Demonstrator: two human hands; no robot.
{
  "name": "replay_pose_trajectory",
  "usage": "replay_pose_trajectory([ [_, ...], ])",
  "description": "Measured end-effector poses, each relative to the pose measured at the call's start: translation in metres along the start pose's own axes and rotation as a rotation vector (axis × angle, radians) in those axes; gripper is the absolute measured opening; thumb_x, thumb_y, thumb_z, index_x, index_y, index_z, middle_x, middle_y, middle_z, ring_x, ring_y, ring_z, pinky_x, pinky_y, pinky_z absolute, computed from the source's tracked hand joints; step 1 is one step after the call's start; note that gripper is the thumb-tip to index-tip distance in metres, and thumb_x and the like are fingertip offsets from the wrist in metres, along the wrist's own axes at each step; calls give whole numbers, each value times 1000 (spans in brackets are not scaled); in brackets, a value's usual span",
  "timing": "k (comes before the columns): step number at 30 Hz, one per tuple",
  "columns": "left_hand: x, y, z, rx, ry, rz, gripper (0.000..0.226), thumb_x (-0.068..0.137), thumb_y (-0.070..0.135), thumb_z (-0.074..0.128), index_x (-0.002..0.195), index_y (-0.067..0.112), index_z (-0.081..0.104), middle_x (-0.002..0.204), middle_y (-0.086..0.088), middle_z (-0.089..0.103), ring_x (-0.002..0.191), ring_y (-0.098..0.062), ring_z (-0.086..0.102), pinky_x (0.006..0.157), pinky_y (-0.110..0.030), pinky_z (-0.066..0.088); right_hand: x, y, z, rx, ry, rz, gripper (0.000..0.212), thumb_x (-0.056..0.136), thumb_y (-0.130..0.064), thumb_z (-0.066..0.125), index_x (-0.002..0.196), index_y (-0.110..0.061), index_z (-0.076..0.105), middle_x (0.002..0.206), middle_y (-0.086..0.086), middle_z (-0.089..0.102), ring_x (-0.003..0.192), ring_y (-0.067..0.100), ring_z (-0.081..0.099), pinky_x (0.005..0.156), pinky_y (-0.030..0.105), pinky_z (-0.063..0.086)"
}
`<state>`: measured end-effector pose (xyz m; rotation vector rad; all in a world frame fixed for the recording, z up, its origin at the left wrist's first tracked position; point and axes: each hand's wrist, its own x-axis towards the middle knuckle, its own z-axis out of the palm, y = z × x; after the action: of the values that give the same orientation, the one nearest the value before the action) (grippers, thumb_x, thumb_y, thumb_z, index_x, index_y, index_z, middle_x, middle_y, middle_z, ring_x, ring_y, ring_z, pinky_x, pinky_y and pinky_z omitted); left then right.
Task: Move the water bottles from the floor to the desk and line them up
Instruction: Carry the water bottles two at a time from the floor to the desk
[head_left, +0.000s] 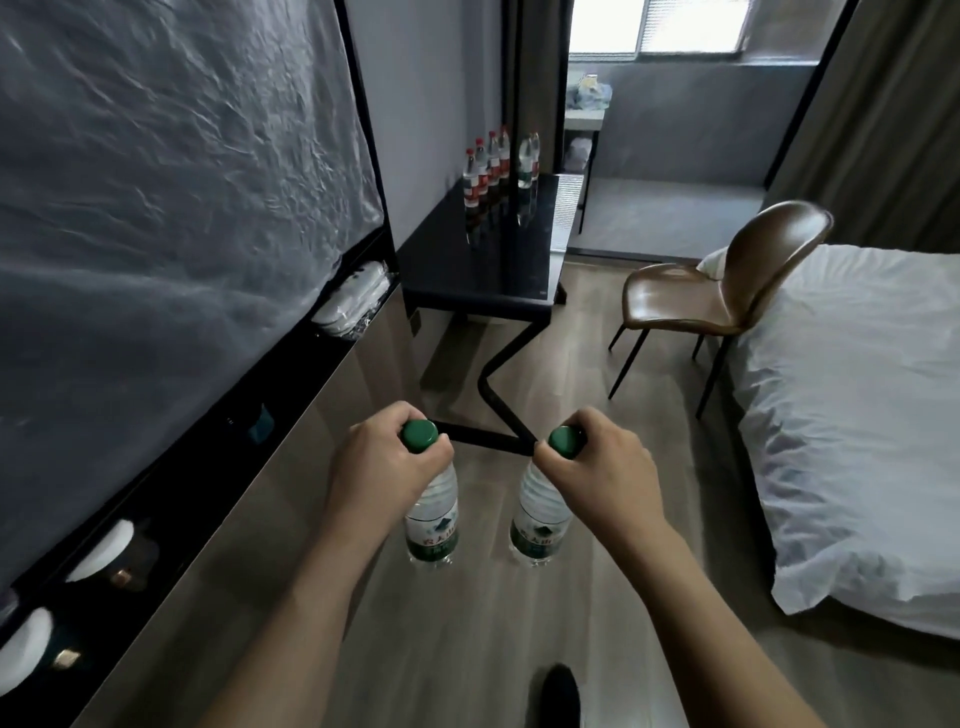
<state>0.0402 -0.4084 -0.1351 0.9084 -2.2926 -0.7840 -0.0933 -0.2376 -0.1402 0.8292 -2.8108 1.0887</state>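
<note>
Above the wooden floor (467, 649), the left hand (384, 467) and right hand (602, 475) each grip the neck of an upright green-capped water bottle (432, 519) (540, 519), held side by side, while a row of bottles (485, 169) stands on the far dark desk (483, 270).

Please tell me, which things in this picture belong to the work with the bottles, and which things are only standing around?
Part of the job:
left hand gripping a green-capped bottle
right hand gripping a second green-capped bottle
desk
bottles already on the desk

Just there:
brown chair
bed
window
</note>
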Motion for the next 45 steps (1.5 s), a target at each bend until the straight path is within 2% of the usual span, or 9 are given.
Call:
replay_pose_trajectory([
  [3, 48, 8, 29, 21, 12, -15, 22, 68, 41, 71, 66, 25, 56, 62, 17, 59, 58, -5, 55, 49, -22, 35, 58, 16, 10, 2, -4, -32, 25, 72, -49, 58, 78, -25, 53, 67, -9, 59, 65, 16, 57, 61, 32, 47],
  [8, 138, 37, 71, 38, 35, 2, 22, 69, 40, 71, 66, 26, 56, 61, 20, 57, 55, -4, 53, 50, -23, 34, 159, 36, 11, 7, 23, -77, 26, 72, -51, 58, 76, -27, 50, 65, -11, 56, 59, 7, 52, 50, 25, 37],
  [15, 247, 64, 123, -38, 64, 1, 20, 73, 37, 73, 70, 24, 57, 63, 11, 59, 60, -6, 56, 53, -24, 42, 282, 53, 19, 26, 18, -60, 25, 71, -51, 58, 75, -29, 48, 64, -12, 56, 63, 13, 55, 54, 29, 40],
  [19, 309, 65, 161, -35, 32, 13, 20, 73, 37, 72, 69, 25, 57, 62, 10, 59, 59, -4, 56, 47, -12, 36, 353, 70, 38, 21, 8, -28, 25, 71, -50, 58, 75, -28, 49, 65, -12, 57, 64, 13, 56, 55, 29, 38],
  [22, 361, 64, 190, -35, 2, 39, 20, 72, 37, 72, 66, 24, 57, 61, 13, 59, 58, -2, 55, 46, -12, 35, 407, 80, 54, -1, 10, -18, 26, 70, -50, 58, 76, -26, 51, 65, -11, 57, 65, 15, 56, 58, 30, 43],
  [26, 442, 66, 226, -66, -57, 52, 23, 70, 36, 73, 64, 23, 54, 56, 10, 56, 54, -7, 55, 50, -26, 41, 484, 88, 61, -37, 22, 1, 27, 70, -50, 60, 76, -25, 51, 66, -9, 58, 65, 17, 57, 61, 33, 48],
  [30, 515, 81, 261, -54, -71, 102, 24, 71, 41, 70, 65, 25, 53, 57, 9, 55, 54, -8, 55, 50, -32, 47, 559, 100, 61, -36, 69, 8, 30, 72, -49, 63, 72, -24, 47, 63, -8, 54, 61, 16, 54, 54, 31, 41],
  [39, 654, 125, 372, -114, -85, 81, 20, 73, 35, 72, 65, 26, 56, 60, 10, 59, 53, -5, 55, 46, -17, 39, 723, 168, 65, 25, 61, 49, 27, 70, -46, 62, 71, -23, 47, 61, -7, 55, 59, 17, 54, 53, 31, 42],
  [45, 740, 167, 458, -90, -77, 45, 20, 73, 33, 74, 66, 26, 57, 61, 7, 60, 53, -9, 57, 48, -25, 46, 847, 223, 61, 9, 14, -4, 30, 69, -48, 60, 73, -22, 46, 61, -8, 52, 61, 21, 50, 54, 31, 34],
])
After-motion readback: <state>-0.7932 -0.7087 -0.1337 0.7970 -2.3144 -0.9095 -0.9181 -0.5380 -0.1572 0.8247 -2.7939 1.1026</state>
